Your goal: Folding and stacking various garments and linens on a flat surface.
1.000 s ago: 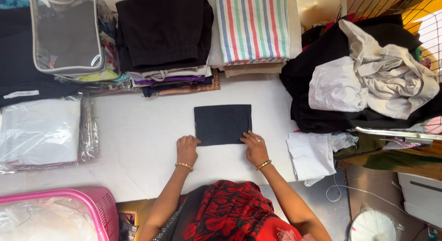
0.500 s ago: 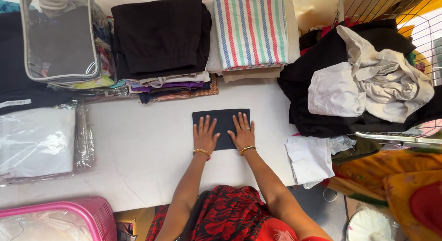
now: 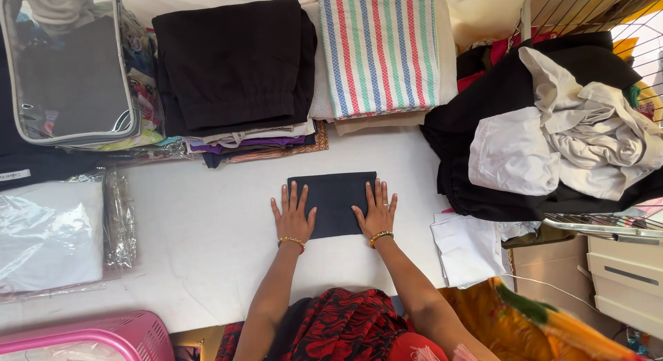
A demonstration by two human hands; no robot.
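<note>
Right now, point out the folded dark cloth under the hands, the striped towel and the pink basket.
folded dark cloth (image 3: 334, 202), head view, bare middle between the hands
striped towel (image 3: 380, 50), head view, centre of top face
pink basket (image 3: 103, 330), head view, upper rim

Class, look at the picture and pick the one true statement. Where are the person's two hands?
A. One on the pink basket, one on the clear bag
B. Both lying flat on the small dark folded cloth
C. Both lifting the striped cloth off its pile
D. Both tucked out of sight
B: the left hand and right hand lie palm down, fingers spread, on either side of the dark folded cloth on the white table.
</note>
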